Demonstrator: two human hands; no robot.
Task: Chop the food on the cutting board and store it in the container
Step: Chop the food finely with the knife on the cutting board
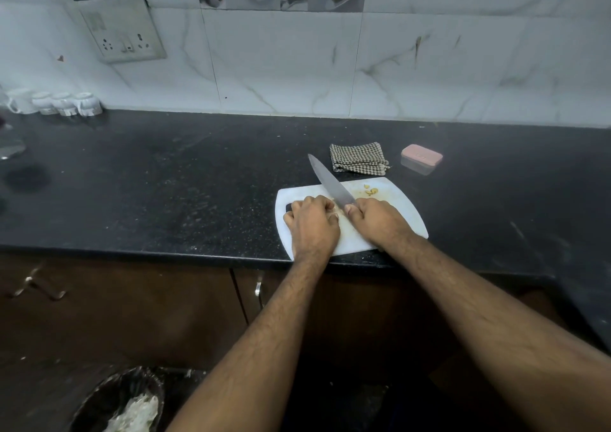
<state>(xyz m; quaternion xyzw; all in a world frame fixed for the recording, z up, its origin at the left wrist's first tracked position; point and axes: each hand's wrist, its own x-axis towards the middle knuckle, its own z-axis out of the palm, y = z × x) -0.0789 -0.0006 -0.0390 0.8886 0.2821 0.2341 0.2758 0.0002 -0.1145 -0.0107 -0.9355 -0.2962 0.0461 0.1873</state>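
A white plastic cutting board point(405, 211) with rounded corners lies flat at the front edge of the dark counter point(165, 180), slightly askew. A few small yellowish pieces of food point(371, 191) sit near its far edge, on a stained patch. A long steel knife point(330, 180) slants across the board, tip pointing away and to the left, past the board's far edge. A small clear container point(420, 159) with a pink lid stands farther back on the right, apart from the board.

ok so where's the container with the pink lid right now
In the head view, the pink-lidded container sits on the black counter, right of the checked cloth and behind the white cutting board's right end.
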